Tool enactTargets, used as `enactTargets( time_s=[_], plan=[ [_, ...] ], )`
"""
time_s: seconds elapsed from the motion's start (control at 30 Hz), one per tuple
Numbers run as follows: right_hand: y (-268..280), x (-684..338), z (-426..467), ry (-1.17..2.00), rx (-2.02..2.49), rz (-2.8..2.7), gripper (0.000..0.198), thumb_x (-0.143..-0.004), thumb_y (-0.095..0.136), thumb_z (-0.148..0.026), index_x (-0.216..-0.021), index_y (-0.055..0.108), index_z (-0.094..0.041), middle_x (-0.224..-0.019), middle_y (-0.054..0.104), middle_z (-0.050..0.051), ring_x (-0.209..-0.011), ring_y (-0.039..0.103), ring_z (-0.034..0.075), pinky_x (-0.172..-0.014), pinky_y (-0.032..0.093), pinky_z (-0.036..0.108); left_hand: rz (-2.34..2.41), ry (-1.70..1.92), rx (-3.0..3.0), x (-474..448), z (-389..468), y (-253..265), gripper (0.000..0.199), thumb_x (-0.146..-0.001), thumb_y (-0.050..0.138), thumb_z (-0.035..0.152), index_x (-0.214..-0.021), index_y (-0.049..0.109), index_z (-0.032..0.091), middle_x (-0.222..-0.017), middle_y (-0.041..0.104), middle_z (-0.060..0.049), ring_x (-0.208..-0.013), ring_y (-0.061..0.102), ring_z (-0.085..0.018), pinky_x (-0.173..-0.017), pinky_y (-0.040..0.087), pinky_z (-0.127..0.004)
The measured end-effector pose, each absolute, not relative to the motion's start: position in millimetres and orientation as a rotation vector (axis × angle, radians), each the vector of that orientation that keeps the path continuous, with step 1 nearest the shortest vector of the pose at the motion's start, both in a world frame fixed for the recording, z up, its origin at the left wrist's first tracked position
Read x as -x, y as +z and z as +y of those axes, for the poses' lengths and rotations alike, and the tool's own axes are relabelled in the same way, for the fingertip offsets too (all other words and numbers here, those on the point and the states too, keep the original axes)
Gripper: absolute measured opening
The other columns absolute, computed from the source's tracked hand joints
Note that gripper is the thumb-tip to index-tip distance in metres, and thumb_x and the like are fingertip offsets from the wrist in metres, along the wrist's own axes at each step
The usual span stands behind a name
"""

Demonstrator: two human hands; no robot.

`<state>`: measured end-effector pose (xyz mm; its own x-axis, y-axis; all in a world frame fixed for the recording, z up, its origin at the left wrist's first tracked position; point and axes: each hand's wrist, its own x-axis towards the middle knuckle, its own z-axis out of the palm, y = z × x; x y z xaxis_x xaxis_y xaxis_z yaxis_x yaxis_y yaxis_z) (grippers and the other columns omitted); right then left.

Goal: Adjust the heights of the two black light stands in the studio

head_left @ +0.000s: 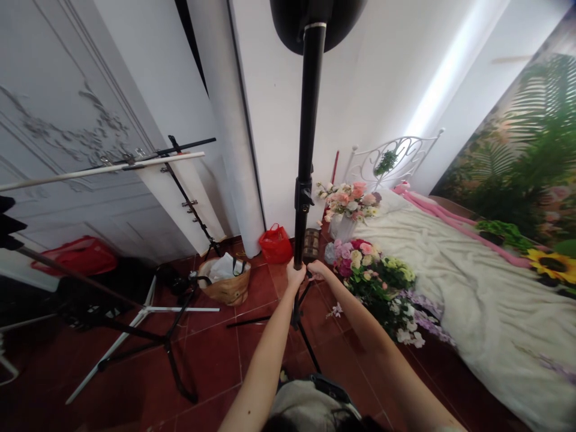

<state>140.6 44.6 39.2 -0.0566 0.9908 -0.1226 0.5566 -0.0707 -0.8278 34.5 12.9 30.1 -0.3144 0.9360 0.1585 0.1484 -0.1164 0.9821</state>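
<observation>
A black light stand rises upright in front of me, with a dark round lamp head at its top, cut off by the frame. My left hand is wrapped round the lower part of its pole. Close beside it on the right, my right hand has its fingers closed at a small dark part of the stand, probably a knob; the fingers partly hide it. Higher up the pole sits a clamp collar with a knob. The stand's legs spread on the floor below my hands.
On the right is a bed with a cream cover; bunches of artificial flowers stand beside it. A red bag and a wicker basket sit on the tiled floor. More stands with spread legs occupy the left.
</observation>
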Motion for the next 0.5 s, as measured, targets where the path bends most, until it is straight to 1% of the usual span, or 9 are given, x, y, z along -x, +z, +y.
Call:
enactTargets(
  time_s=[0.07, 0.13, 0.23, 0.3, 0.33, 0.4, 0.5],
  plan=[
    [39.8, -141.4, 40.9, 1.049, 1.719, -1.647, 0.004, -0.066, 0.051, -0.015, -0.066, 0.054, -0.017, -0.044, 0.051, -0.001, -0.045, 0.057, 0.016, -0.047, 0.046, 0.024, 1.476, 1.509, -1.229, -34.9, 12.7, 29.9, 0.008, -0.06, 0.054, 0.017, -0.069, 0.055, 0.017, -0.06, 0.053, 0.002, -0.058, 0.052, -0.012, -0.06, 0.043, -0.024],
    [37.1, -143.8, 30.9, 1.009, 1.71, -1.649, 0.012, -0.067, 0.047, -0.012, -0.073, 0.055, -0.017, -0.054, 0.057, 0.0, -0.053, 0.06, 0.016, -0.053, 0.048, 0.025, 1.481, 1.523, -1.218, -35.3, 12.3, 29.8, 0.009, -0.06, 0.055, 0.017, -0.069, 0.055, 0.018, -0.061, 0.055, 0.001, -0.06, 0.053, -0.012, -0.061, 0.044, -0.024],
    [30.2, -149.9, 8.2, 0.762, 1.523, -1.789, 0.032, -0.066, 0.041, -0.006, -0.092, 0.055, -0.019, -0.082, 0.064, 0.003, -0.076, 0.061, 0.015, -0.07, 0.049, 0.026, 1.483, 1.534, -1.208, -35.6, 10.9, 31.7, 0.009, -0.06, 0.056, 0.018, -0.069, 0.056, 0.018, -0.063, 0.056, 0.001, -0.061, 0.054, -0.013, -0.062, 0.045, -0.025],
    [26.4, -153.5, -6.6, 0.579, 1.405, -1.934, 0.044, -0.065, 0.04, -0.003, -0.103, 0.052, -0.019, -0.097, 0.062, 0.006, -0.089, 0.059, 0.016, -0.078, 0.046, 0.027, 1.459, 1.54, -1.213, -35.9, 9.8, 34.3, 0.009, -0.06, 0.056, 0.018, -0.069, 0.057, 0.018, -0.064, 0.057, 0.0, -0.063, 0.055, -0.013, -0.063, 0.045, -0.025],
    [25.3, -154.6, -12.5, 0.509, 1.396, -1.994, 0.047, -0.065, 0.04, -0.002, -0.108, 0.051, -0.02, -0.102, 0.061, 0.007, -0.093, 0.057, 0.017, -0.081, 0.044, 0.027, 1.449, 1.543, -1.212, -36.0, 9.5, 35.7, 0.009, -0.06, 0.056, 0.018, -0.069, 0.057, 0.018, -0.064, 0.057, 0.0, -0.064, 0.056, -0.014, -0.064, 0.046, -0.025],
    [24.9, -154.5, -19.7, 0.39, 1.438, -2.077, 0.049, -0.067, 0.041, -0.001, -0.112, 0.049, -0.019, -0.103, 0.06, 0.009, -0.096, 0.054, 0.019, -0.083, 0.041, 0.028, 1.445, 1.547, -1.214, -36.4, 9.1, 37.7, 0.009, -0.06, 0.055, 0.017, -0.069, 0.057, 0.018, -0.065, 0.058, -0.001, -0.066, 0.056, -0.014, -0.065, 0.046, -0.026],
    [28.1, -149.8, -20.0, 0.262, 1.526, -2.127, 0.04, -0.072, 0.041, -0.002, -0.107, 0.05, -0.017, -0.1, 0.059, 0.011, -0.096, 0.052, 0.022, -0.082, 0.038, 0.03, 1.456, 1.556, -1.218, -37.0, 9.2, 37.6, 0.008, -0.061, 0.056, 0.017, -0.068, 0.058, 0.018, -0.067, 0.06, -0.002, -0.067, 0.057, -0.014, -0.066, 0.046, -0.026]
  ],
)
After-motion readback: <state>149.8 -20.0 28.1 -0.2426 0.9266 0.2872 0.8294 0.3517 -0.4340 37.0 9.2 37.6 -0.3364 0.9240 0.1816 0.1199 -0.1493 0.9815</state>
